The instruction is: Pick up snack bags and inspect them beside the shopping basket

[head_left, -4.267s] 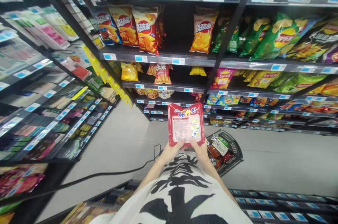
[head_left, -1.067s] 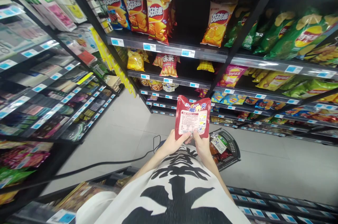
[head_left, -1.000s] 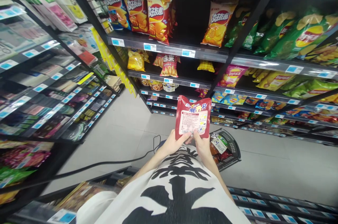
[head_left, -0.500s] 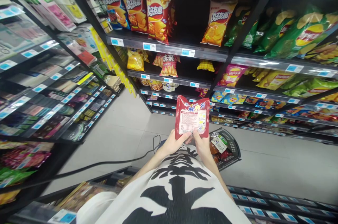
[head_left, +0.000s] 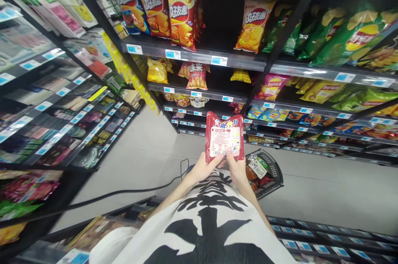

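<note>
A red snack packet (head_left: 224,136) with a white label panel stands upright in front of my chest. My left hand (head_left: 202,168) pinches its lower left corner. Its lower right edge is held by my right hand (head_left: 236,168), thumb on the label. Both hands are closed on the packet. Just beyond my right hand, a black shopping basket (head_left: 272,168) sits on the floor with several wrapped packets in it.
Snack shelves (head_left: 199,54) full of chip bags face me across a grey floor (head_left: 149,160). More shelving (head_left: 46,102) runs along the left, and a low shelf edge (head_left: 311,239) lies at my feet. A black cable (head_left: 130,192) trails over the floor.
The packet has stayed in both hands, shifting slightly left and turning a little straighter. The view has tilted a bit compared with several seconds ago.
</note>
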`<state>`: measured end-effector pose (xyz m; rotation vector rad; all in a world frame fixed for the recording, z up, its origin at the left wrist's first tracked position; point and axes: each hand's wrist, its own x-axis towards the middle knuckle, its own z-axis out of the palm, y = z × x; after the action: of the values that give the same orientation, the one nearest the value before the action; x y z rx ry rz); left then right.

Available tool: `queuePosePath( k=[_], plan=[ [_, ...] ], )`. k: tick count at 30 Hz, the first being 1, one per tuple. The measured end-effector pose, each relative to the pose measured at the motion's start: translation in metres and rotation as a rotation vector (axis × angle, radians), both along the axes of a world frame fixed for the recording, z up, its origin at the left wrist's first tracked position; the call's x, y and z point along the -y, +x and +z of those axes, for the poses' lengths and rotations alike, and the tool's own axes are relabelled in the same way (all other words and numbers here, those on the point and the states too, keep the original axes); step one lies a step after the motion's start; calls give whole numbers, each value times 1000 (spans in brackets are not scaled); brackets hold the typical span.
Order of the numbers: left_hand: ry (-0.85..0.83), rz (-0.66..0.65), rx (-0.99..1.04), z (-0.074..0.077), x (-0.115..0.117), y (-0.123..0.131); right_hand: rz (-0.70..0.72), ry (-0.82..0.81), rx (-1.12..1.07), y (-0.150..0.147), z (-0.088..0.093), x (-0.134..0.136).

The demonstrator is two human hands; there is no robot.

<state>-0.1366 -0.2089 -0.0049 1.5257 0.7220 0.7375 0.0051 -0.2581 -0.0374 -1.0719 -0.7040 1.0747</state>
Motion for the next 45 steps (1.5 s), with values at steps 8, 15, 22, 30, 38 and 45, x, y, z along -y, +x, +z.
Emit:
queuePosePath(
  k=[8, 15, 22, 30, 38, 45],
  plan=[
    [-85, -56, 63, -2, -2, -1, 6, -15, -24, 0, 4, 1],
    [-216, -39, 137, -6, -3, 1, -37, -58, 56, -2, 9, 2],
    [-262, 9, 143, -13, -4, 2, -54, -96, 74, -4, 12, 0],
    [-334, 38, 188, -26, -6, 4, -78, -130, 185, -4, 16, 1],
    [-400, 53, 230, -37, -8, 5, -52, -118, 180, -4, 13, 0],
    [-451, 42, 238, -31, -6, 3, -15, -53, 150, -2, 9, 3]
  ],
)
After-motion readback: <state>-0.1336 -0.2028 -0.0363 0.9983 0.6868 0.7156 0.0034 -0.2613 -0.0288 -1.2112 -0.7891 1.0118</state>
